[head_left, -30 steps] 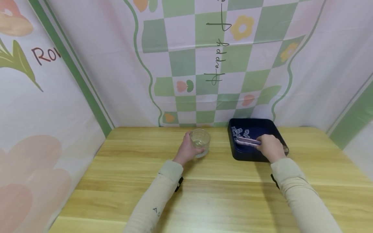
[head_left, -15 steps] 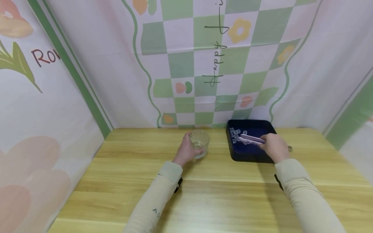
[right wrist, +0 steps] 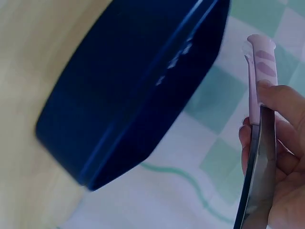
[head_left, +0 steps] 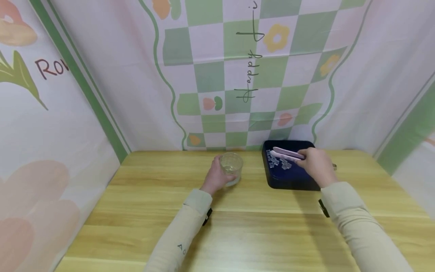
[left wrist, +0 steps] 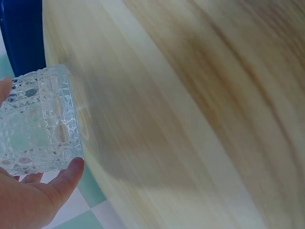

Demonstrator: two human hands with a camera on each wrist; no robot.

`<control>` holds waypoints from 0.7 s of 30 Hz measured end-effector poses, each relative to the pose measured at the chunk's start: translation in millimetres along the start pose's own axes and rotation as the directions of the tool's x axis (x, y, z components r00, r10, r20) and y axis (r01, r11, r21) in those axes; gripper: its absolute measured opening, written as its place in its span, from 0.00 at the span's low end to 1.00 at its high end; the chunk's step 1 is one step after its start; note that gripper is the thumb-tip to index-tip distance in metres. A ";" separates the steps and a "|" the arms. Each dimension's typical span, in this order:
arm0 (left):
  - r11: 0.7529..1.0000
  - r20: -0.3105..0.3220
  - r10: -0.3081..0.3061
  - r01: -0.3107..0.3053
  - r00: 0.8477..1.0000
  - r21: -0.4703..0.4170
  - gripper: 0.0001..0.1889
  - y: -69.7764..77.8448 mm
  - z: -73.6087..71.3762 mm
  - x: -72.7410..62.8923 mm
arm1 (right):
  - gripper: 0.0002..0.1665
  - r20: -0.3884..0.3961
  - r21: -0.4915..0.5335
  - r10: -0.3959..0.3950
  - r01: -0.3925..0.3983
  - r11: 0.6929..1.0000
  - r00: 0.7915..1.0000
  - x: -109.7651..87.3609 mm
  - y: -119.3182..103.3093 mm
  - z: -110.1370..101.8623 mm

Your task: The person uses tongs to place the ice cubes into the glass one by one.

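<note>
My left hand [head_left: 217,175] grips a clear faceted glass [head_left: 232,166] round its side, and the glass stands on the table. Its patterned wall [left wrist: 40,119] shows close up in the left wrist view, with fingers along the edge. My right hand [head_left: 316,166] holds a pair of tongs [head_left: 289,153], with pink ends and metal arms, over a dark blue tray [head_left: 292,183]. Several small whitish, see-through pieces [head_left: 273,160] lie at the tray's left side. In the right wrist view the tongs' pink ends [right wrist: 264,62] stand close together; I cannot tell whether they hold a piece.
The tray stands right of the glass, near the back edge of the wooden table [head_left: 238,234]. Behind the table hangs a white cloth with a green check pattern [head_left: 238,102]. Another printed cloth [head_left: 51,143] closes off the left side.
The right hand has lifted the tongs from low in the tray to above its left part. Pieces in the tray lie differently. The left hand keeps its hold on the glass.
</note>
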State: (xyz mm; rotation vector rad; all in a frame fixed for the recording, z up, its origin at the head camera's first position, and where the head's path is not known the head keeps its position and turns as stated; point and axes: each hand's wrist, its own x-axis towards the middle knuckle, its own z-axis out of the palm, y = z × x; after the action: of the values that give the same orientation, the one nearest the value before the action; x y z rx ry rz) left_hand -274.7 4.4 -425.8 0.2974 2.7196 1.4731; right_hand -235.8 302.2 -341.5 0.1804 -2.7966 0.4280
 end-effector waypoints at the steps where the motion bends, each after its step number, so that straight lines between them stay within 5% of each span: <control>1: 1.000 -0.001 0.003 -0.003 1.000 -0.002 0.49 0.0 0.0 0.0 | 0.15 -0.007 0.000 -0.011 0.011 1.000 1.000 0.7 -5.0 -1.0; 13: 1.000 0.002 0.006 -0.006 1.000 0.010 0.49 2.5 -0.2 0.4 | 0.17 0.034 0.039 -0.135 0.134 0.990 0.990 4.1 -74.0 6.7; 21: 1.000 0.002 0.020 -0.020 1.000 0.022 0.48 2.2 -0.4 0.4 | 0.15 0.102 0.021 -0.153 0.152 0.988 0.983 3.5 -95.7 22.5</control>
State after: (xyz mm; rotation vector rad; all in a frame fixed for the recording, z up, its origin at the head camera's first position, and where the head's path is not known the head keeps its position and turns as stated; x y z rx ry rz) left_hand -274.8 5.4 -423.7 0.3269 2.7412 1.4484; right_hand -229.4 204.3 -334.8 0.4287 -2.8549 0.4115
